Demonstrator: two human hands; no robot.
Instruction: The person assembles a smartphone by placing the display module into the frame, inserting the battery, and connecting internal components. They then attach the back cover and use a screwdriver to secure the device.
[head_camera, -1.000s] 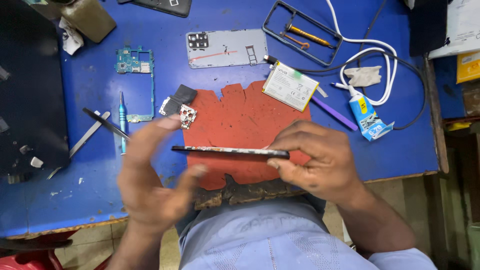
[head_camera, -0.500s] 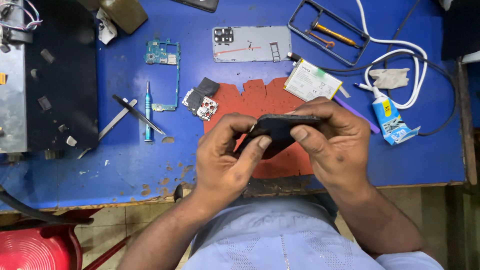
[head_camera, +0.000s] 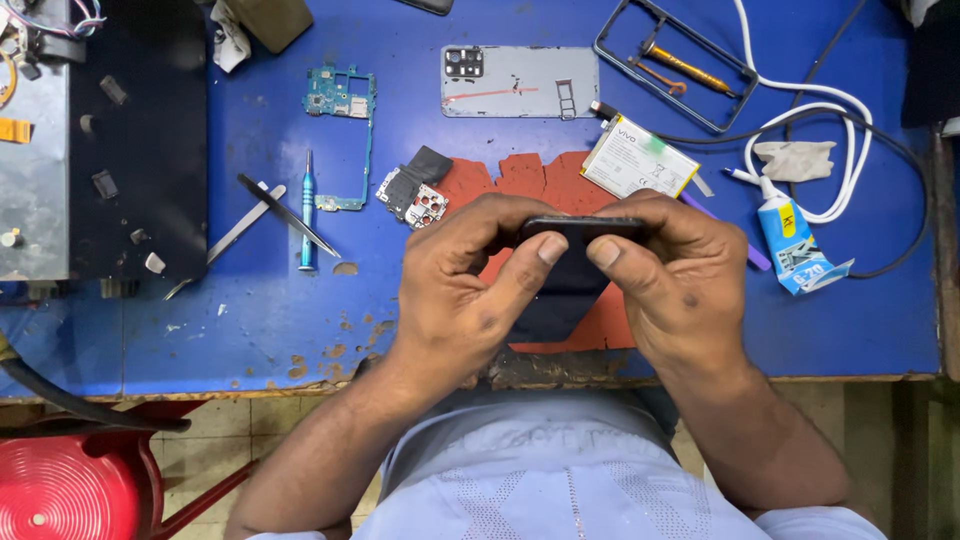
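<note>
Both hands hold a dark phone screen panel (head_camera: 570, 275) upright above a red work mat (head_camera: 540, 180) on the blue table (head_camera: 250, 130). My left hand (head_camera: 465, 285) grips its left side, thumb pressed on the face near the top edge. My right hand (head_camera: 675, 280) grips the right side, thumb beside the left thumb. Much of the panel is hidden by the fingers.
On the table lie a grey phone back cover (head_camera: 520, 82), a green circuit board (head_camera: 345, 120), a white battery (head_camera: 638, 158), a dark frame (head_camera: 675, 62) with a yellow tool, tweezers (head_camera: 285, 215), a blue screwdriver (head_camera: 307, 210), a glue tube (head_camera: 785, 235), white cable (head_camera: 830, 120). A red stool (head_camera: 70, 490) stands lower left.
The camera view has shifted. The panel, held flat and edge-on a second ago, has been tipped up, and my left hand has closed on it with both thumbs on its face.
</note>
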